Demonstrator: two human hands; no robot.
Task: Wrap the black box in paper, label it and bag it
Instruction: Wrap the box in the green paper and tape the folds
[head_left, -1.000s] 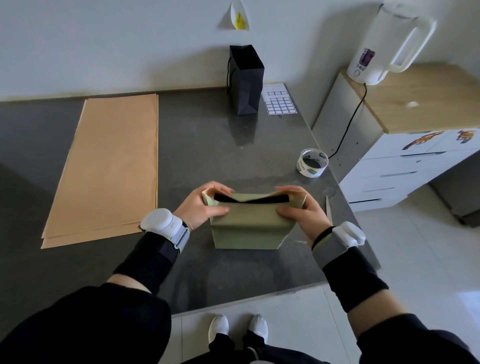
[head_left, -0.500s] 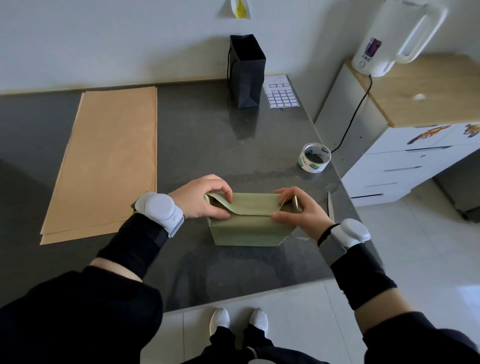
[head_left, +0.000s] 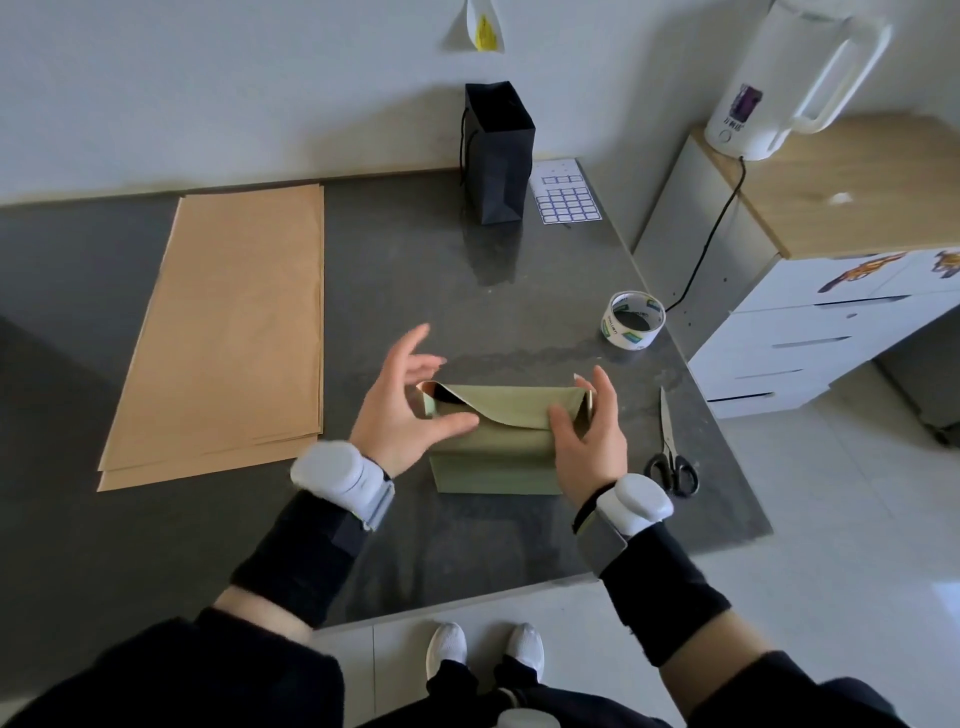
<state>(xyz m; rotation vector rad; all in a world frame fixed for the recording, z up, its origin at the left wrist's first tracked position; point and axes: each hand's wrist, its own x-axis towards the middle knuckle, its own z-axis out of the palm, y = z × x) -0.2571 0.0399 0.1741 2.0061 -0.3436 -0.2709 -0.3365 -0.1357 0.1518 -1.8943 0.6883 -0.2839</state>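
The black box is wrapped in pale green paper and lies near the dark table's front edge; only a black sliver shows at the open left end. A paper flap is folded over the top. My left hand hovers at the left end with its fingers spread and lifted, the thumb lying against the front of the flap. My right hand is at the right end: its thumb presses the flap down and its straight fingers lie against the end fold.
A tape roll and scissors lie to the right of the box. A black paper bag stands at the back beside a label sheet. Brown paper sheets lie on the left. The table's right edge is close by.
My left hand let go of the left end of the flap and opened, fingers lifting away. The right hand shifted from pinching the paper to pressing it. The left end gapes slightly.
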